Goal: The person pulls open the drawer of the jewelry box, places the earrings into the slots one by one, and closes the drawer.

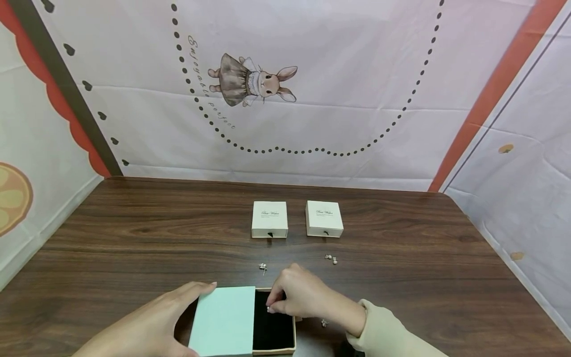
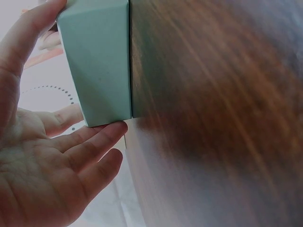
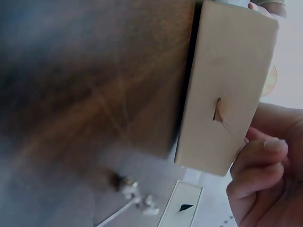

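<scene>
A mint-green sliding jewelry box (image 1: 226,320) sits at the table's front with its drawer partly out to the right. My left hand (image 1: 153,317) grips the sleeve, thumb at the near side and fingers at the far side. In the left wrist view, fingertips lie against the end of the green sleeve (image 2: 97,71). Black padding (image 1: 272,334) lines the drawer. Over it my right hand (image 1: 305,295) pinches a tiny shiny earring (image 1: 268,309) between thumb and fingertips. The right wrist view shows the drawer's beige front (image 3: 227,80) with a small ribbon tab; the earring is hidden there.
Two small white boxes, one on the left (image 1: 269,218) and one on the right (image 1: 324,218), stand farther back. Small earrings lie on the dark wood table (image 1: 156,238): a left pair (image 1: 263,267), a right pair (image 1: 332,259), and another (image 1: 324,323) beside the right forearm.
</scene>
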The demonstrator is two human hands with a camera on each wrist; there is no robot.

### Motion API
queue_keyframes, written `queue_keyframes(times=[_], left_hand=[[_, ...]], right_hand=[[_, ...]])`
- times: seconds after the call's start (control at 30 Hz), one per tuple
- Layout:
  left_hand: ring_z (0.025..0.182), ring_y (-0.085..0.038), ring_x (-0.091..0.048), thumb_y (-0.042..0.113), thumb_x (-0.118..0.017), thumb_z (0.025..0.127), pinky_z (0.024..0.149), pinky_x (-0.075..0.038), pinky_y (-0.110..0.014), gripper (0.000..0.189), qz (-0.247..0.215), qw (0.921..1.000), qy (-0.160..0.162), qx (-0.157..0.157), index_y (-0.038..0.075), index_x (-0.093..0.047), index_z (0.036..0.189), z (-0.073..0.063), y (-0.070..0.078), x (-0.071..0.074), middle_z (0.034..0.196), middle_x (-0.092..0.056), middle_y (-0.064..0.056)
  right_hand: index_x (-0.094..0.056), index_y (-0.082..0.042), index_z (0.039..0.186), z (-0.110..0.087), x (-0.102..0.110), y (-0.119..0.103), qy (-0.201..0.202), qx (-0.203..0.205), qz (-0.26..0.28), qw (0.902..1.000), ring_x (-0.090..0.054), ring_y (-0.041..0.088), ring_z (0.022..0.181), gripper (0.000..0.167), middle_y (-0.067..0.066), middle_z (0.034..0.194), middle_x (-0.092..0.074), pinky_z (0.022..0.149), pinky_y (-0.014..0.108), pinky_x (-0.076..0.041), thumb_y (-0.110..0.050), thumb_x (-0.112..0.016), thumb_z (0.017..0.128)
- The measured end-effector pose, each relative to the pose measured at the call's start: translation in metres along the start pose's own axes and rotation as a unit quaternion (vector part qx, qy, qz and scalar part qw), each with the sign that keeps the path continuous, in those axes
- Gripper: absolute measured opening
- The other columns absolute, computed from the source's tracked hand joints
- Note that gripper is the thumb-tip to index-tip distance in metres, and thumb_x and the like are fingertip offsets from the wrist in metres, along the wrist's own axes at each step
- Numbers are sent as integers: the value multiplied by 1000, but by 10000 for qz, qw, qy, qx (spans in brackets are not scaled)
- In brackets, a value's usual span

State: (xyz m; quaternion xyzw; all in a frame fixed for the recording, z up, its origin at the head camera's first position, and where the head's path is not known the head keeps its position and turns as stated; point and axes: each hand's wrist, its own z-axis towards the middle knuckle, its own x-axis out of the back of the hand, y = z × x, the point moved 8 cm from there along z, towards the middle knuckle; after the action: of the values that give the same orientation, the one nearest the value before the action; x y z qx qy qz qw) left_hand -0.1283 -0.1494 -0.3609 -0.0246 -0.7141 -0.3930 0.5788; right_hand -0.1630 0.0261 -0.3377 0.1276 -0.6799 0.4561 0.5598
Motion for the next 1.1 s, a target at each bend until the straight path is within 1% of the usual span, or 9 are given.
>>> queue_keyframes(times=[0.1,0.23,0.37,0.5,0.6,0.83,1.1], left_hand=[[113,-23,-49,65,-69,60,79,-47,-30,100,-1,10000,1,-24,13,-36,139,0,1,-1,132,-44,3],[112,-24,-49,65,-70,60,78,-47,-30,101,-42,10000,-28,6,12,-35,139,0,0,-1,132,-44,3],[113,-23,-48,64,-70,60,78,-47,-30,101,-143,9998,-99,76,13,-35,140,0,-1,-2,132,-43,4],[114,-23,-47,62,-71,61,79,-47,-30,100,-168,9996,-145,150,14,-34,140,1,-2,-3,133,-42,5],[115,-23,-47,61,-72,61,80,-47,-31,99,-95,9998,-106,165,16,-35,140,0,-2,-3,133,-42,5],[115,-23,-47,59,-74,60,81,-47,-31,97,-8,9999,-31,106,15,-36,139,0,-2,-2,133,-43,5],[115,-22,-47,56,-76,61,81,-47,-32,96,41,9999,-2,97,16,-36,139,-1,-2,-2,133,-43,5]], right_hand=[[-76,-15,74,-3,3,4,94,60,444,9990,-48,-14,57,3,-11,65,-67,57,7,-39,-12,-75,73],[-76,-13,76,-9,8,11,231,17,930,9954,-45,-11,51,3,-11,65,-67,49,10,-39,-13,-76,72],[-76,-12,78,-16,12,22,235,-311,1377,9897,-43,-8,45,5,-11,64,-66,43,12,-37,-12,-75,73],[-75,-10,79,-23,16,33,228,-706,1839,9801,-36,-6,39,5,-11,64,-65,38,14,-32,-11,-75,73],[-74,-6,80,-27,17,39,214,-899,2137,9725,-34,-4,36,6,-10,64,-64,37,14,-32,-8,-73,74],[-73,-5,83,-37,17,50,81,-1199,2493,9609,-35,0,34,9,-7,64,-63,35,16,-34,-8,-73,75],[-73,-4,86,-47,15,61,18,-1397,2654,9540,-35,0,33,15,-4,67,-65,36,16,-35,-13,-75,73]])
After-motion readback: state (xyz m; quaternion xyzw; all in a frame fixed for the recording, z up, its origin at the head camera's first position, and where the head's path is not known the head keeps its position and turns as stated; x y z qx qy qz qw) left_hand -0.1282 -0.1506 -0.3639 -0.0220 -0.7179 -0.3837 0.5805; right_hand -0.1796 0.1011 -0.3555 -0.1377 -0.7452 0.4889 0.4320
